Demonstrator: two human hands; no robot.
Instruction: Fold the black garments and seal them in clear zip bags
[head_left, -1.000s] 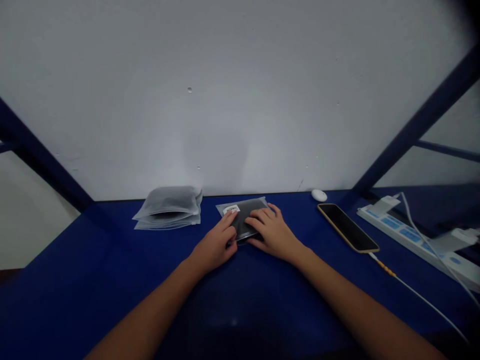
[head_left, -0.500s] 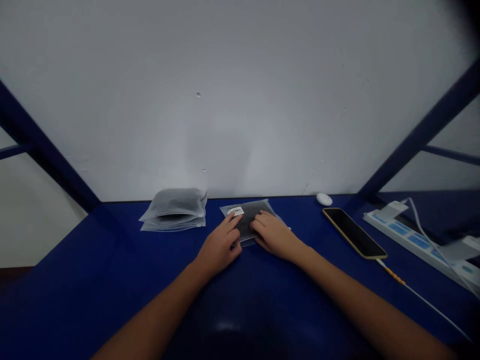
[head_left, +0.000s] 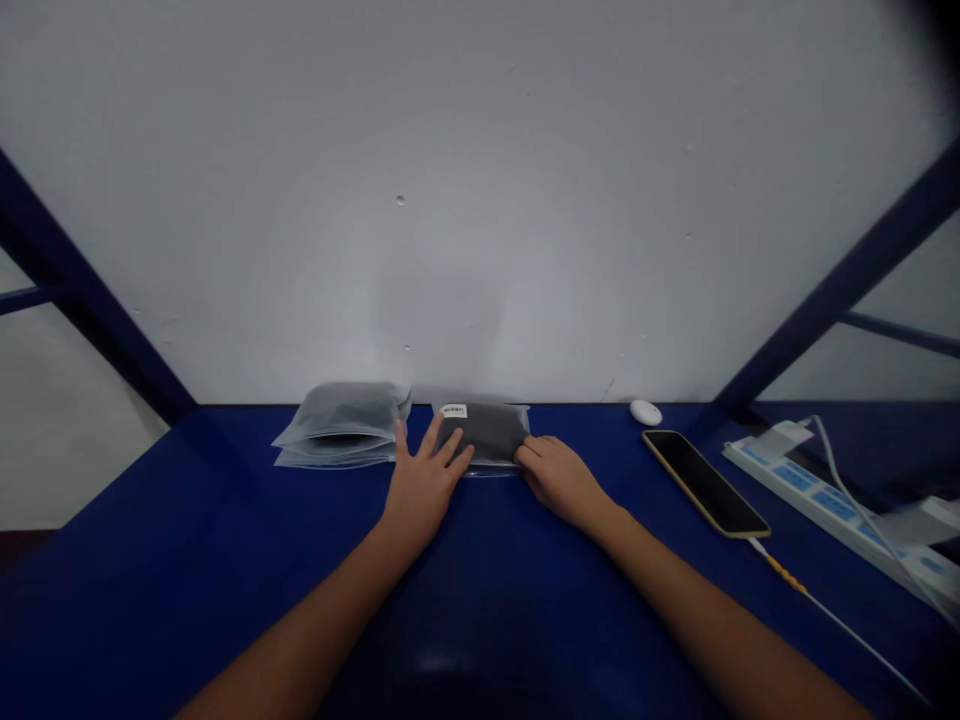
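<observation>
On the blue table (head_left: 225,560), the dark pouch (head_left: 487,432) is laid flat, just beside the pouch stack (head_left: 341,425). The left hand (head_left: 421,488) is pressed on its left edge, fingers spread and released. The right hand (head_left: 559,478) is set at its right edge, fingers curled; whether it is grasped cannot be told.

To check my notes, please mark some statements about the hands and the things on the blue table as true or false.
1. The left hand and the right hand both touch the dark packet. True.
2. The screen of the phone is lit. False: the screen is dark.
3. The stack of grey bags lies left of the packet. True.
4. The white round object sits on the phone. False: it lies apart, on the table by the wall.
</observation>
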